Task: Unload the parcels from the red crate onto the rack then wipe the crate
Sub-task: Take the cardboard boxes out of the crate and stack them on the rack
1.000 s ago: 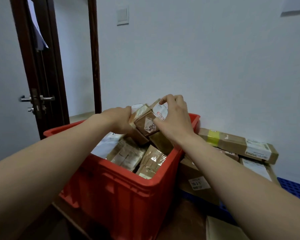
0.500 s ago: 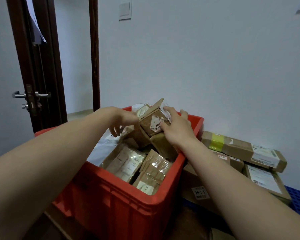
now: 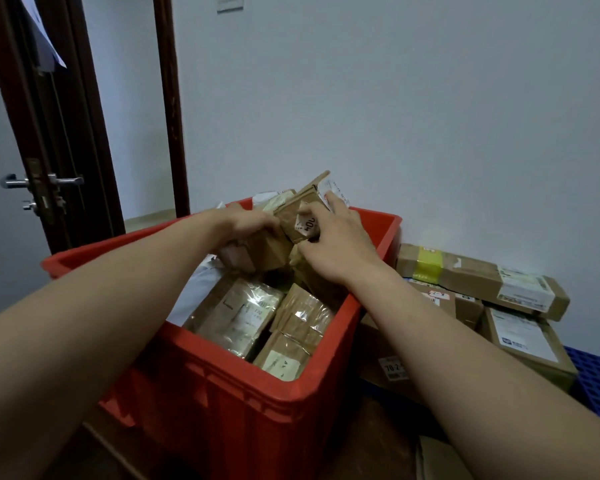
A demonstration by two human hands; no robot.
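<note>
Red crate (image 3: pixel 257 410) stuffed near to rim, parcels jammed side by side, barely any gaps. Pile at far end pokes above rim. Left hand (image 3: pixel 253 225): fingers curled over brown parcel (image 3: pixel 267 252) at far end. Right hand (image 3: pixel 336 244): thumb and fingers clamped round small labelled parcel (image 3: pixel 300 221) on top of pile, just beside left. Crate's right wall just beside stacked cartons; long carton (image 3: pixel 482 282) with yellow tape on top, against wall. Open door (image 3: pixel 49 133) far left. Readable: "170" on taped parcel (image 3: pixel 246 317), "70-2" on carton label (image 3: pixel 392 370). Small parcel's label only partly legible, fingers cover rest.
</note>
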